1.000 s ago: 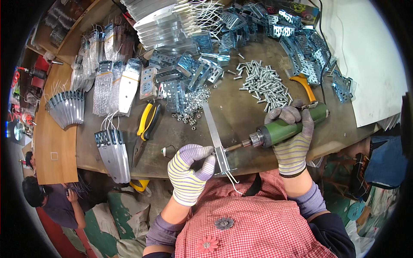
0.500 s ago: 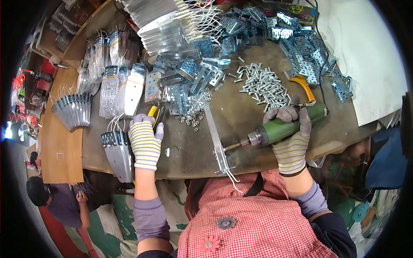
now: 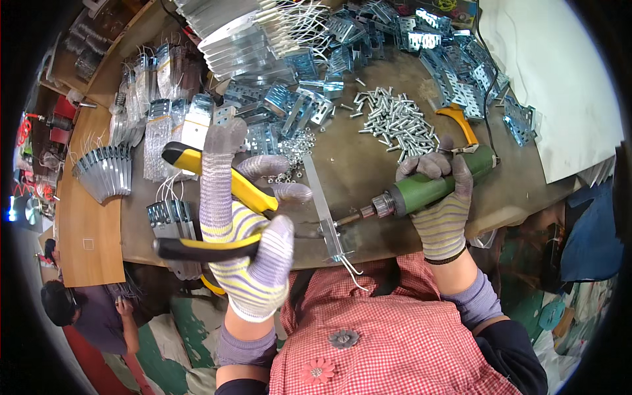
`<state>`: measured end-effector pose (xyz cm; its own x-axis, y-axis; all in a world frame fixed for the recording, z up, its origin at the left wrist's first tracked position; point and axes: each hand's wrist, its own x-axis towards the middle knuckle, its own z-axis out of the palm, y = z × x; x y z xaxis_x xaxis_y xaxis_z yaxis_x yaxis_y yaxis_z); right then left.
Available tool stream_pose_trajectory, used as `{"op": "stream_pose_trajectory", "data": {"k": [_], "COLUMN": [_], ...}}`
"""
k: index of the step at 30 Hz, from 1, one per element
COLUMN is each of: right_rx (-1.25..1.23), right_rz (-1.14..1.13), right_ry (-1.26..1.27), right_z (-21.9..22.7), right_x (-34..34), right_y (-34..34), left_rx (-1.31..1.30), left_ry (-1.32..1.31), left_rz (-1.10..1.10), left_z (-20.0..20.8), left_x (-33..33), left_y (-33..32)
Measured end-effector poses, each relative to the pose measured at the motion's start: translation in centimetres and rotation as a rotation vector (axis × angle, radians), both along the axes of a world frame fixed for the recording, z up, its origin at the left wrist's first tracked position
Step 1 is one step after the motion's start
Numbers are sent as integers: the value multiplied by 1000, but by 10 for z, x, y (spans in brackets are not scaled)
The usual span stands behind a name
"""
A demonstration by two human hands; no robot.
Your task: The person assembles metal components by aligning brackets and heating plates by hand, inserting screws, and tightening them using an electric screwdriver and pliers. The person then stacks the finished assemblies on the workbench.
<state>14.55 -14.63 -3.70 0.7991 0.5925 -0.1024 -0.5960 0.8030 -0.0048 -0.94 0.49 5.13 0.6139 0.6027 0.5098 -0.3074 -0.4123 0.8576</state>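
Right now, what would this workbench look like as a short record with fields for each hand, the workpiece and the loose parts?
Left hand: gloved, holding yellow-and-black pliers, handles spread
Right hand: gloved, gripping a green power tool, its bit pointing left toward the workpiece
Workpiece: metal strip, white wires at its near end
Loose parts: piled screws, small nuts, perforated metal brackets

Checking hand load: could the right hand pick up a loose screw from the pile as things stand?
Probably not: the right hand is wrapped around the green power driver. The screw pile lies close beyond it, apparently unobstructed.
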Motion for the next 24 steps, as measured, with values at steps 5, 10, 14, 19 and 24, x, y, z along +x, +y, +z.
{"op": "stream_pose_trajectory", "data": {"k": [5,10,14,19,24], "right_rx": [-18,45,84,-32,33], "right_rz": [-7,3,22,8,20], "right_ry": [25,40,45,2,-43], "right_z": [7,3,0,11,6], "right_x": [-2,-3,-1,-5,-2], "right_y": [0,2,4,5,5], "left_rx": [126,258,167,55,130], "left_ry": [-19,-190,-194,-181,-144], "left_rz": [-103,-112,-140,-101,-22], "left_z": [8,-13,-12,-12,-19], "left_x": [14,36,39,40,39], "left_y": [-6,-1,1,0,4]}}
